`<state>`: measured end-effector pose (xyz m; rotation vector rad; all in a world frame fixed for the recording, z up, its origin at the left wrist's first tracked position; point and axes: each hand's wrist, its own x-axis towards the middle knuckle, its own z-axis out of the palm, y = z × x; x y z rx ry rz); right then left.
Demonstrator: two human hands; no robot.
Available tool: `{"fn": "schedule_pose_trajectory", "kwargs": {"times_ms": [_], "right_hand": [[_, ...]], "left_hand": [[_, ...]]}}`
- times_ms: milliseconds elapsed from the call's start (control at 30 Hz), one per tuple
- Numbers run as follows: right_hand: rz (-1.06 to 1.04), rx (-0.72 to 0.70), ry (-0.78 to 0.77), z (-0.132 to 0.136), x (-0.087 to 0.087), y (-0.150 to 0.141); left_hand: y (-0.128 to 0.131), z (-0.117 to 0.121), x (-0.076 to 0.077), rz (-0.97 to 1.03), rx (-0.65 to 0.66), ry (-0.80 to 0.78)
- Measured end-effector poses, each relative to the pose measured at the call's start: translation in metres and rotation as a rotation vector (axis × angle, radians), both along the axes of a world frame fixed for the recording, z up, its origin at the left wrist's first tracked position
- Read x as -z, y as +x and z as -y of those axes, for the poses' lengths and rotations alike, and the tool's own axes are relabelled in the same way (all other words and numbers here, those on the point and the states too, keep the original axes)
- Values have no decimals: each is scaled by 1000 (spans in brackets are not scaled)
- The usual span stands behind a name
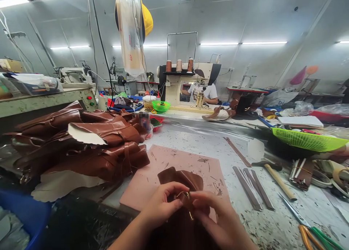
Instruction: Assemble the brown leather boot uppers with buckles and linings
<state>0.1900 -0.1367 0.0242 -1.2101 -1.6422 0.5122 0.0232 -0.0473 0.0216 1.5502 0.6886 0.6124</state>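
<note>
Both my hands meet over a brown leather piece (188,179) that lies partly on a pink board (152,170). Between them is a narrow brown leather strap (187,202) with a gold-coloured metal buckle (191,215). My left hand (167,202) pinches the strap near its upper end, thumb and forefinger closed. From the other side, my right hand (211,210) has its fingers closed around the buckle end. The lower part of the leather is dark and partly hidden by my hands.
Brown leather bag parts (109,130) are heaped at the left. To the right lie grey strips (247,188), a hammer (280,182) and scissors (298,215). A green basket (311,139) stands beyond them. A person (203,92) sits behind the sewing machine (174,86).
</note>
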Motion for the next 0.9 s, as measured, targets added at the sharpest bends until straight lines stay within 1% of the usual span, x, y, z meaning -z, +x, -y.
{"fn": "schedule_pose_trajectory", "kwargs": {"times_ms": [67,133,200,233,333,400,500,600,667,700,767,833,867,900], "right_hand": [[108,35,136,-4,1,-4],[146,18,246,-6,1,-7],[169,-17,315,-6,0,-9],[196,-5,345,-6,0,-10],[350,132,438,-7,1,-9],[437,198,465,-10,4,-7],[479,213,433,-12,11,-5],[475,286,374,-11,19,-5],[458,318,323,-8,21,-4],[432,310,286,-6,21,-2],[335,216,164,-2,19,1],[166,82,21,1,15,4],[80,37,-47,2,14,5],[6,29,-102,2,14,6]], "left_hand": [[0,1,1,20,-11,-18],[1,2,1,31,-14,-36],[2,4,0,45,-6,-61],[2,4,0,57,2,-81],[3,6,1,97,30,-115],[2,6,2,105,38,-86],[-1,5,1,79,73,-18],[-3,7,-4,72,145,45],[-2,9,-7,61,154,78],[-1,10,-8,49,148,86],[1,12,-9,19,125,95],[3,14,-9,-15,108,129],[4,14,-8,-30,106,151],[5,15,-8,-44,112,172]]}}
